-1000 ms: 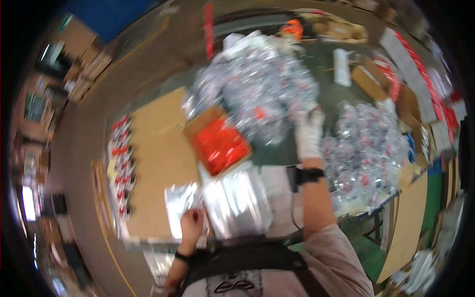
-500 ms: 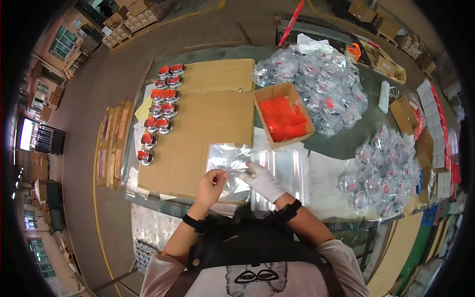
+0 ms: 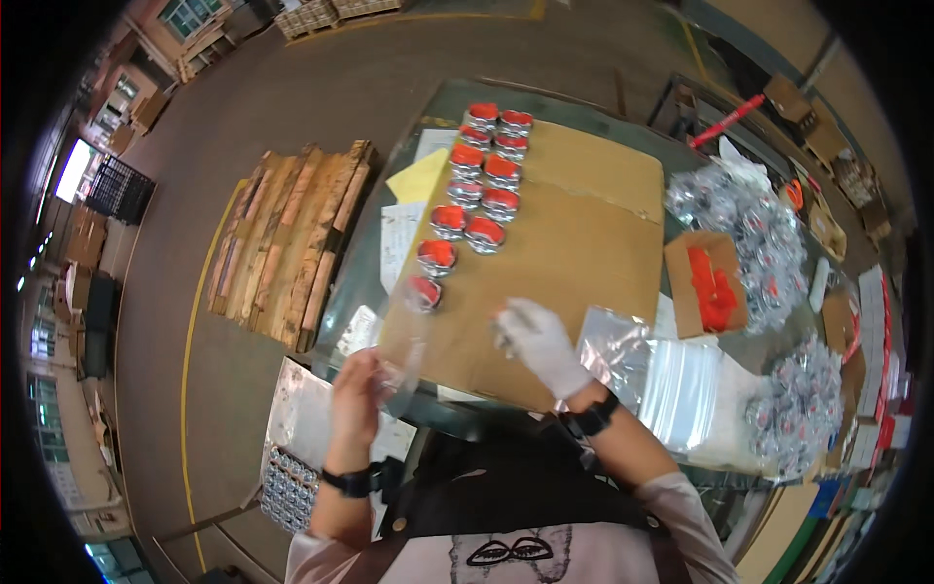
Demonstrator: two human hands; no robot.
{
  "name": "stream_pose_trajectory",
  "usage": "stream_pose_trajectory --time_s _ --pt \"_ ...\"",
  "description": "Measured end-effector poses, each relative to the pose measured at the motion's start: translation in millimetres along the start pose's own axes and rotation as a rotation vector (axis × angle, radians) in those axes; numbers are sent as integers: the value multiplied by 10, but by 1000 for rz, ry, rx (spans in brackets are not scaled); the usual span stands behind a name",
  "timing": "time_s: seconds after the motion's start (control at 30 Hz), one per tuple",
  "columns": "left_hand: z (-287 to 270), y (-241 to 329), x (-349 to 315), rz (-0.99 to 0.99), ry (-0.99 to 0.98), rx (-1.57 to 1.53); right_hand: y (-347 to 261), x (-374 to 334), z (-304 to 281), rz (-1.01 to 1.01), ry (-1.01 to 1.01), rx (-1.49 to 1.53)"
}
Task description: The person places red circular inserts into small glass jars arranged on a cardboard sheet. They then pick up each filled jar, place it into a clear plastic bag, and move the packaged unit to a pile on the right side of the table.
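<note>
My bare left hand (image 3: pixel 354 394) is closed on a clear plastic bag (image 3: pixel 413 352), which hangs over the left edge of the cardboard sheet (image 3: pixel 584 258). Its upper end overlaps the nearest of several round chrome parts with red tops (image 3: pixel 484 234), set in two rows along the sheet's left side. In a white glove, my right hand (image 3: pixel 547 348) hovers above the sheet's near part with fingers curled together. Whatever sits at its blurred fingertips is too small to make out. A stack of flat clear bags (image 3: pixel 676 389) lies to the right of that hand, one crinkled bag (image 3: pixel 615 352) at its left.
An open carton (image 3: pixel 689 292) of red pieces stands right of the sheet. Beyond it are two heaps of bagged chrome parts (image 3: pixel 754 229). More chrome parts (image 3: pixel 289 490) sit on a lower surface at the near left. A wooden pallet (image 3: pixel 287 243) lies left of the table.
My hands have separated from over the flat bags. The left has moved left with a clear bag, and the right has come over the cardboard. The whole view has swung left.
</note>
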State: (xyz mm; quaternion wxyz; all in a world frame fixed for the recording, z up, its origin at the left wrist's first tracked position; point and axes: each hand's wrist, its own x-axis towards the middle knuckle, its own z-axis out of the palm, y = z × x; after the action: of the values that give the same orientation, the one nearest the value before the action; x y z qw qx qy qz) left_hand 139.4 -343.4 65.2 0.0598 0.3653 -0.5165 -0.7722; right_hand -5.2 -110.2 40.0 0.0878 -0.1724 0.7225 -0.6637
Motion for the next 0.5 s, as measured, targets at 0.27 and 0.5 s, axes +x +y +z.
stream_pose_trajectory --time_s 0.27,0.5 --pt "-287 710 -160 516 285 866 701 914 1583 -215 -469 -1195" --pt "250 -662 1035 570 -302 897 -543 391 216 503 -270 -185"
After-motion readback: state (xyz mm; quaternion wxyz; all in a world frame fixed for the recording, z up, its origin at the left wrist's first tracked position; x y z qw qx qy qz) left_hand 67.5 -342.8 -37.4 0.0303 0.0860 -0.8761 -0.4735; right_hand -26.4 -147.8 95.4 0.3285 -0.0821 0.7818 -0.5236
